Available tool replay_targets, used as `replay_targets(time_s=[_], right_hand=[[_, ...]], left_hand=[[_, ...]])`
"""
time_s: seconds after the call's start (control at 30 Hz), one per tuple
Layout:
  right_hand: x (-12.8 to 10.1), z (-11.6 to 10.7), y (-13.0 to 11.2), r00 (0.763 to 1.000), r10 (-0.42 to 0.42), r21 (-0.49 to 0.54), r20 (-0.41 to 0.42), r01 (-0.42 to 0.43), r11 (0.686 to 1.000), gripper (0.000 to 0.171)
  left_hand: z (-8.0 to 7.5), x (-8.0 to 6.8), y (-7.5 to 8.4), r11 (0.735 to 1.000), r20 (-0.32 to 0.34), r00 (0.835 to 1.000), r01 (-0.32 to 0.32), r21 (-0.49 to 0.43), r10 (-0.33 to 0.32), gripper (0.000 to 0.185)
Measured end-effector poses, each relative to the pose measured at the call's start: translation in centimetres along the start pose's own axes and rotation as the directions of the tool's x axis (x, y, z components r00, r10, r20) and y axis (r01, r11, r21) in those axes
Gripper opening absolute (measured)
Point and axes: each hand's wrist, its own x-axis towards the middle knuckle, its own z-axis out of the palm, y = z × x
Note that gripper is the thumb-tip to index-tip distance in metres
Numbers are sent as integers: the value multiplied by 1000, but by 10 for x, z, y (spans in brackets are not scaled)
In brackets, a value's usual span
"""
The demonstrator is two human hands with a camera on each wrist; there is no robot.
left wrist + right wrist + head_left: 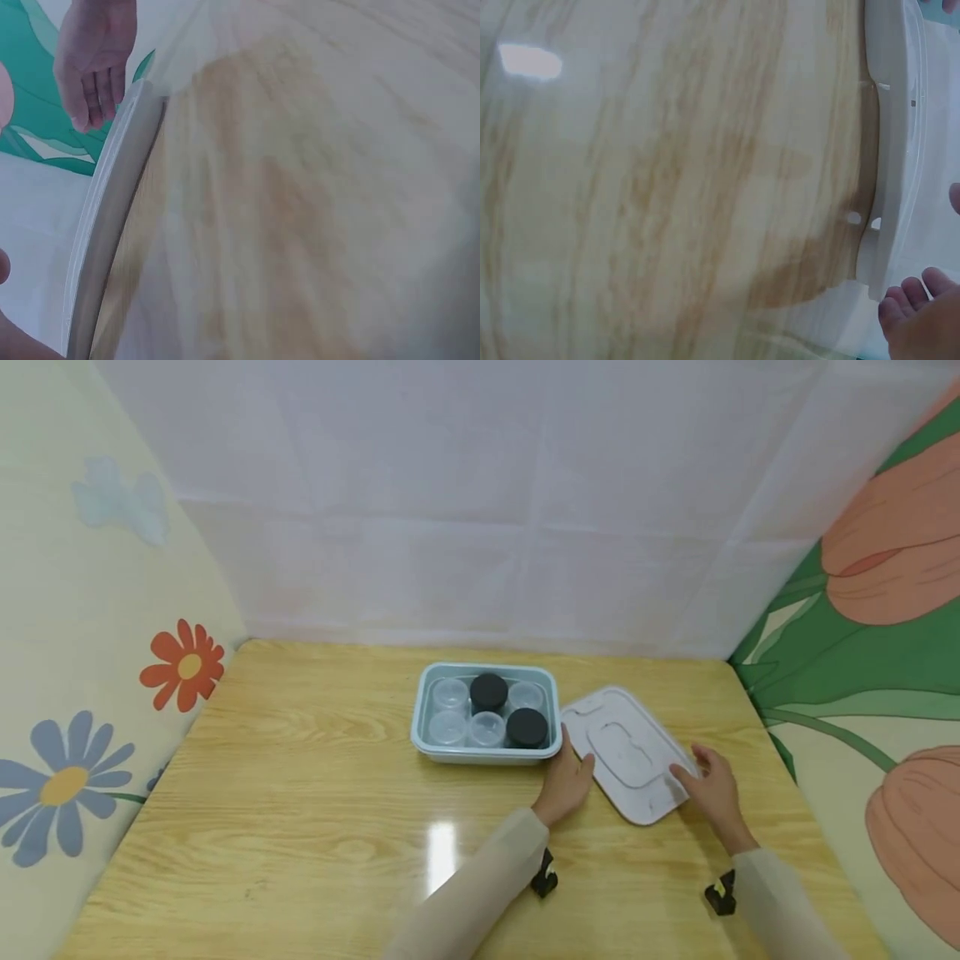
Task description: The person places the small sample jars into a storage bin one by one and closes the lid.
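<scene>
A white rectangular lid (628,752) lies flat on the wooden table, just right of a pale blue container (420,727). The container holds several small clear jars (450,695) and two with black caps (489,691). My left hand (573,766) rests with relaxed fingers against the lid's left edge, beside the container's near right corner. My right hand (693,774) touches the lid's right edge with straight fingers. The left wrist view shows the lid's rim (112,225) edge-on and the right hand (94,67) above it. In the right wrist view, fingertips (911,304) sit by the lid's rim (889,150).
The wooden table (300,793) is walled by a white sheet at the back, a flowered cloth (90,710) on the left and a tulip-print cloth (885,693) on the right. A light glare (441,852) lies near my left forearm.
</scene>
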Motion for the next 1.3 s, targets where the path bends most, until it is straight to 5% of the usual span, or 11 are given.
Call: replay_targets(time_s=[0.27, 0.47, 0.8, 1.3], right_hand=[[-4, 1, 0, 994, 101, -10, -46, -102, 995, 62], [-4, 4, 1, 986, 156, -34, -54, -157, 987, 65], [-2, 6, 8, 978, 202, -38, -60, -205, 978, 66], [-7, -3, 14, 974, 211, -34, -85, -214, 976, 60]], left_hand=[[9, 15, 5, 988, -83, 991, 100, -118, -110, 69], [11, 21, 4, 984, -119, 984, 114, -136, -131, 68], [6, 23, 7, 964, -52, 977, 196, -182, -209, 67], [14, 18, 16, 952, -110, 970, 183, -247, -215, 65]])
